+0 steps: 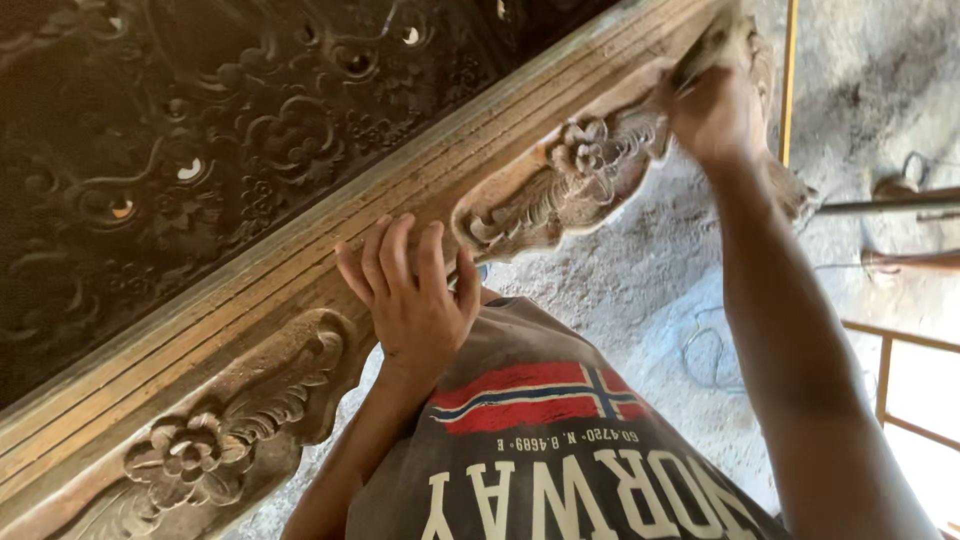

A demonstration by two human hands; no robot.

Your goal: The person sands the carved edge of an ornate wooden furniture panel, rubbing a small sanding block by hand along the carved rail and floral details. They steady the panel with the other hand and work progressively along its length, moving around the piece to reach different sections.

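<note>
At the upper right of the carved wooden frame (300, 260), my right hand (712, 110) is closed around a small abrading pad (712, 45), pressing it against the carved floral ornament (575, 175).

My right-hand fingers are curled tight over the pad, which shows only as a pale worn edge above the knuckles; I cannot tell its exact kind. My left hand (410, 295) lies flat and open on the ribbed moulding of the frame, fingers spread upward, holding nothing, just beside the lower tip of the same ornament. A second carved flower ornament (215, 445) sits further down the frame at lower left. Beyond the moulding lies a dark pierced carved panel (180, 130). Below is a dusty concrete floor (640, 270), with a loose cable (705, 345) on it.
</note>
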